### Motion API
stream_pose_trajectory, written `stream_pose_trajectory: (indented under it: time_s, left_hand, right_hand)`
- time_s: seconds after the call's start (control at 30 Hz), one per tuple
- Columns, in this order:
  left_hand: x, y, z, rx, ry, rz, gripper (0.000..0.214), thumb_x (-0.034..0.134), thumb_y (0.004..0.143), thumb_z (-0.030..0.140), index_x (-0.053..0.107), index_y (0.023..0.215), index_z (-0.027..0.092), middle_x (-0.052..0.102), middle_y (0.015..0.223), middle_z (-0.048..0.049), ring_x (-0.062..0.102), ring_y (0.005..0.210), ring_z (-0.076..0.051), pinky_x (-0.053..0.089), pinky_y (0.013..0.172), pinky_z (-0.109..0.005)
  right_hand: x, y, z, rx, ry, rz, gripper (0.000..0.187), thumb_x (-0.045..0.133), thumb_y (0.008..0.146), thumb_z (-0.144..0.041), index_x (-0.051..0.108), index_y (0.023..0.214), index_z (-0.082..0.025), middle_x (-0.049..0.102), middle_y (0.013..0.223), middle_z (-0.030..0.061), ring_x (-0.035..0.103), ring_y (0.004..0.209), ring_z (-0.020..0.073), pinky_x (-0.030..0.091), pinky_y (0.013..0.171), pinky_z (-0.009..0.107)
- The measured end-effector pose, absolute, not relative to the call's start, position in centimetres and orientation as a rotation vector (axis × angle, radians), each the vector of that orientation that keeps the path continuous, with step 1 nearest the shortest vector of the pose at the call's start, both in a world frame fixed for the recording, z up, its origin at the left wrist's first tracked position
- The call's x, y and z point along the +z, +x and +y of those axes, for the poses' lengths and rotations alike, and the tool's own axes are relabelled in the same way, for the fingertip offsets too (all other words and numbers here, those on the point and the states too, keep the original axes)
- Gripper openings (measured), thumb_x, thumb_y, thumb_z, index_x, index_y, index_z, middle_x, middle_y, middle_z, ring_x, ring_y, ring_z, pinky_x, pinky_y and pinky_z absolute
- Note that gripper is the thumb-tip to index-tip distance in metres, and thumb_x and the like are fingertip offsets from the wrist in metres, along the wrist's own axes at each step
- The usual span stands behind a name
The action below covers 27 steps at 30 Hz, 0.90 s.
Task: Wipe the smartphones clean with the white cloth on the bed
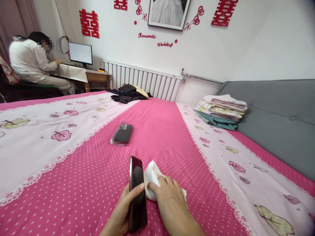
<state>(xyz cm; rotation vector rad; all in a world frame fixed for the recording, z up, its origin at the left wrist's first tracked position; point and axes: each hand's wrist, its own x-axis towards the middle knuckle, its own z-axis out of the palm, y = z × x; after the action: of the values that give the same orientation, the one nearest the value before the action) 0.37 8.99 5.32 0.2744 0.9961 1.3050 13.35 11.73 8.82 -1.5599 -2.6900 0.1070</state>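
A dark smartphone [138,209] stands tilted on its long side in my left hand [124,205], whose thumb lies across the screen near the right edge. My right hand [169,196] is closed on a crumpled white cloth [152,173] just to the right of the phone. The cloth bunches up ahead of the fingers, and a corner of it shows beyond the far side of the hand. Whether it touches the phone I cannot tell. Both hands are low over the pink dotted bedspread [157,127].
A dark blurred-out rectangular object [123,133] lies ahead on the bed. Folded clothes [222,109] are stacked by the grey headboard [278,114]; dark clothes [129,93] lie at the far edge. A person [31,62] sits at a desk with a monitor [80,53]. A radiator [145,78] lines the wall.
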Motion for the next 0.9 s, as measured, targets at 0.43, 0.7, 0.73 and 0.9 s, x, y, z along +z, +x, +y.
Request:
stream_pose_trajectory:
  time_s: [0.43, 0.7, 0.73, 0.9]
  left_hand:
    - [5.08, 0.4, 8.9, 1.311, 0.255, 1.018, 0.046, 0.079, 0.065, 0.027, 0.064, 0.106, 0.015, 0.074, 0.075, -0.0059, 0.067, 0.055, -0.019, 0.056, 0.065, -0.029]
    - [5.33, 0.46, 8.88, 1.303, 0.268, 1.016, 0.046, 0.079, 0.066, 0.027, 0.064, 0.108, 0.015, 0.075, 0.08, -0.0079, 0.069, 0.06, -0.021, 0.056, 0.064, -0.03]
    - [5.36, 0.47, 8.87, 1.304, 0.263, 1.013, 0.046, 0.078, 0.066, 0.027, 0.064, 0.109, 0.015, 0.075, 0.08, -0.008, 0.07, 0.062, -0.022, 0.056, 0.064, -0.03]
    - [5.46, 0.5, 8.83, 1.316, 0.24, 1.024, 0.042, 0.079, 0.066, 0.025, 0.064, 0.104, 0.015, 0.075, 0.081, -0.008, 0.071, 0.068, -0.024, 0.056, 0.066, -0.029]
  right_hand:
    - [8.19, 13.45, 12.02, 0.117, -1.551, -2.65, 0.034, 0.04, 0.094, -0.012, 0.066, 0.104, -0.031, 0.064, 0.102, 0.0064, 0.057, 0.096, 0.0274, 0.044, 0.082, 0.04]
    - [8.19, 13.44, 12.0, 0.13, -1.553, -2.651, 0.034, 0.04, 0.093, -0.012, 0.066, 0.104, -0.03, 0.064, 0.102, 0.0082, 0.057, 0.096, 0.0289, 0.042, 0.08, 0.039]
    - [8.18, 13.44, 12.0, 0.123, -1.553, -2.656, 0.033, 0.04, 0.093, -0.013, 0.066, 0.104, -0.03, 0.064, 0.102, 0.0079, 0.057, 0.097, 0.0288, 0.042, 0.08, 0.039]
    - [8.04, 13.46, 11.97, 0.11, -1.552, -2.649, 0.033, 0.04, 0.093, -0.013, 0.065, 0.104, -0.031, 0.064, 0.102, 0.0067, 0.057, 0.097, 0.028, 0.042, 0.081, 0.038]
